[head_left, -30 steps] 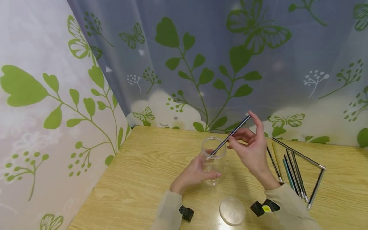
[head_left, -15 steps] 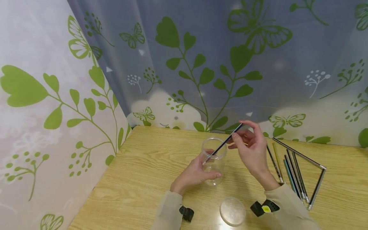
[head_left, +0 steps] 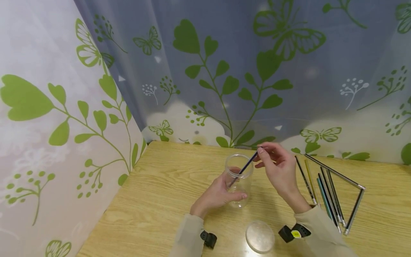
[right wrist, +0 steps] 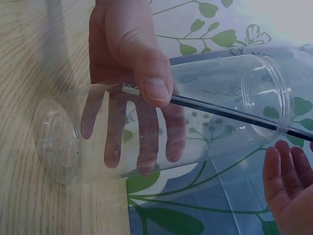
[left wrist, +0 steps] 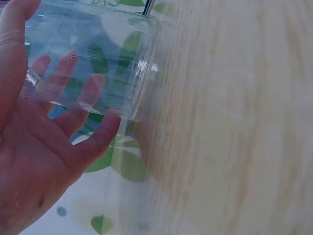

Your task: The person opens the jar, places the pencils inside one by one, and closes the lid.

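Observation:
My left hand (head_left: 216,194) grips a clear plastic jar (head_left: 243,185) round its side, with the mouth facing up. Whether the jar's base touches the table cannot be told. A dark pencil (head_left: 247,164) slants through the mouth into the jar. My right hand (head_left: 278,170) pinches its upper end between thumb and fingers, just above the rim. In the right wrist view, the eraser end of the pencil (right wrist: 215,108) lies inside the jar, near the left thumb. The left wrist view shows the fingers of the left hand (left wrist: 39,161) spread behind the clear wall.
A round clear lid (head_left: 260,236) lies on the wooden table (head_left: 154,200) in front of the jar. Right of the right hand lie several loose pencils (head_left: 325,194), two of them set at an angle. A patterned curtain (head_left: 205,71) hangs behind the table.
My right hand has moved down and left, sliding the pencil deeper into the jar. The left hand and the jar stay in place.

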`<act>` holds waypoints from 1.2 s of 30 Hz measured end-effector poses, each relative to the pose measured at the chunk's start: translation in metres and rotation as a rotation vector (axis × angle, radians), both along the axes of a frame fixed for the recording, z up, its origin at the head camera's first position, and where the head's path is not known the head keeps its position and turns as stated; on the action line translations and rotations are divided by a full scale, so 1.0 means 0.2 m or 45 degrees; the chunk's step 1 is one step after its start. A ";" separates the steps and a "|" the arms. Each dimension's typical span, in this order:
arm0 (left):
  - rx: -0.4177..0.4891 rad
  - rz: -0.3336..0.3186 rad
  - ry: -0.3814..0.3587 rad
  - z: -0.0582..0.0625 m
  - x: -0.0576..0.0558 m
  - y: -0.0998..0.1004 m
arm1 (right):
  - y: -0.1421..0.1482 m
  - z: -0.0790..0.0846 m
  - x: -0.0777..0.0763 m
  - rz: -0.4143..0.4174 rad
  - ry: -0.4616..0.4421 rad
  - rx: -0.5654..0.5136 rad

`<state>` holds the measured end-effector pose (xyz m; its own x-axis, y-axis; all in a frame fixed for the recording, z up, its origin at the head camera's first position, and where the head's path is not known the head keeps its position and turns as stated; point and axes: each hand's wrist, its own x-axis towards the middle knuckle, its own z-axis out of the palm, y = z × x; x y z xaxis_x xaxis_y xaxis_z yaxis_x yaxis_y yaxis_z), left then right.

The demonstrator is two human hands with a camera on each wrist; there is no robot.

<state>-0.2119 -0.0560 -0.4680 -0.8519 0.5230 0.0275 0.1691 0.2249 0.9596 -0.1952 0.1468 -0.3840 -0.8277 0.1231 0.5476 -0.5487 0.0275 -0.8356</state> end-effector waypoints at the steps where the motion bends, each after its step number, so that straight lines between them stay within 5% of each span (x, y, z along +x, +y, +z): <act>1: 0.006 -0.001 -0.001 0.00 0.00 0.00 | 0.00 0.00 0.00 -0.002 -0.005 0.008; 20: -0.061 0.027 0.042 0.00 0.01 0.00 | -0.02 -0.04 0.02 0.046 -0.133 0.172; 36: -0.085 0.040 0.027 0.01 0.01 0.00 | 0.09 -0.05 0.04 0.024 -0.132 0.192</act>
<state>-0.2098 -0.0563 -0.4664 -0.8674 0.4974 0.0115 0.1808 0.2935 0.9387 -0.1881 0.1648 -0.3941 -0.8821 0.0298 0.4701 -0.4613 0.1474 -0.8749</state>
